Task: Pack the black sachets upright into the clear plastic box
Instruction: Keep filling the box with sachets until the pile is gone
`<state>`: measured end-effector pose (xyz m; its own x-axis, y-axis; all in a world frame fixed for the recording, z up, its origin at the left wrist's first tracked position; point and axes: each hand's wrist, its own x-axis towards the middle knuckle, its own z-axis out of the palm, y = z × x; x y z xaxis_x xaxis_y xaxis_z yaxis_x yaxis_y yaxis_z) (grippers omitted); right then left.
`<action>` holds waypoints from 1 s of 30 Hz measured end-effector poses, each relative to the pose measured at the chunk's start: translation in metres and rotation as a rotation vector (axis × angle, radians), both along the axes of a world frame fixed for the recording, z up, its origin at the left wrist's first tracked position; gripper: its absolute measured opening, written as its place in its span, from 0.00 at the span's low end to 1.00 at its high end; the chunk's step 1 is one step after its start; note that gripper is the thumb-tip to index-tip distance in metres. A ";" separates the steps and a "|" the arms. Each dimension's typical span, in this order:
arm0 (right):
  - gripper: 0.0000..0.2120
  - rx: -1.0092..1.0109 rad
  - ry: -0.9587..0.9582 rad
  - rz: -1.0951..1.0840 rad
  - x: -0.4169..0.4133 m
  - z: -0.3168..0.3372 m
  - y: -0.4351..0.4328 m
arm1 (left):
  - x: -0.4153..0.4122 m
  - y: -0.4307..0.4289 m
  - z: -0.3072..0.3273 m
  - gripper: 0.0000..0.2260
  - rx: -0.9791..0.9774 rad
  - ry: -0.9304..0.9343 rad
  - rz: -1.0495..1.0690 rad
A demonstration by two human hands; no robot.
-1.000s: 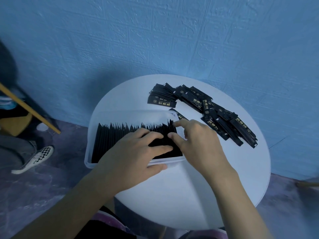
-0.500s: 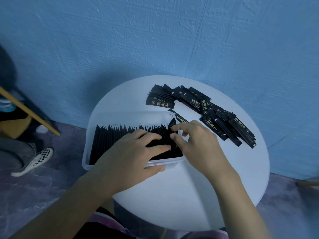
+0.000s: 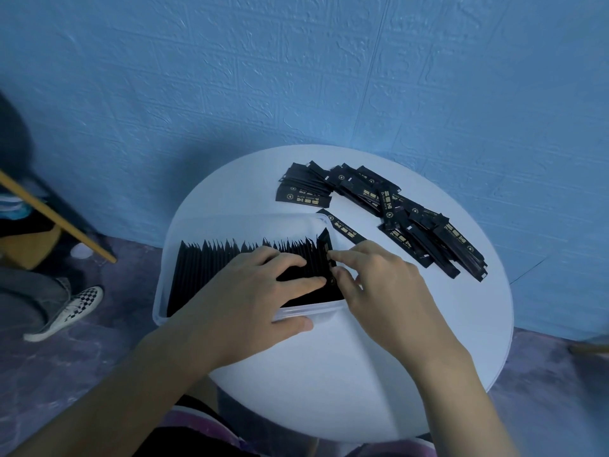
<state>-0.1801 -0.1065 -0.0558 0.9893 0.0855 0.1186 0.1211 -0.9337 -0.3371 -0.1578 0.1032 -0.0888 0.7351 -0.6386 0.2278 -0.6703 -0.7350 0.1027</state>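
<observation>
A clear plastic box (image 3: 230,222) sits on the left of the round white table (image 3: 329,374). It holds a long row of black sachets (image 3: 211,262) standing upright. My left hand (image 3: 250,291) lies flat over the right part of that row, thumb on the box's near wall. My right hand (image 3: 382,291) pinches one black sachet (image 3: 324,245) at the row's right end, tilted against the others. A heap of loose black sachets (image 3: 395,212) lies on the table behind and to the right of the box.
A single sachet (image 3: 342,227) lies flat just beyond the box's right corner. A blue textured wall (image 3: 296,77) stands close behind the table. On the floor at left are another person's leg and checkered shoe (image 3: 69,308) and a wooden pole (image 3: 56,216).
My right hand has brought a sachet into the right end of the row and now stands it against the others. My left hand stays pressed on the packed sachets.
</observation>
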 end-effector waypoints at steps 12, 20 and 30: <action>0.16 0.021 0.150 0.039 -0.003 0.000 0.000 | 0.005 -0.009 0.006 0.32 0.061 0.103 -0.027; 0.15 -0.109 0.125 0.029 -0.015 0.009 0.000 | 0.006 -0.008 0.001 0.32 0.040 0.105 -0.008; 0.18 -0.097 0.111 0.035 -0.023 0.010 0.002 | 0.005 -0.007 0.004 0.35 0.032 0.140 0.007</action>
<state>-0.2029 -0.1048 -0.0460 0.9920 0.1261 -0.0021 0.1213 -0.9584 -0.2582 -0.1529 0.0958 -0.0852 0.7627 -0.6387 0.1020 -0.6459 -0.7440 0.1710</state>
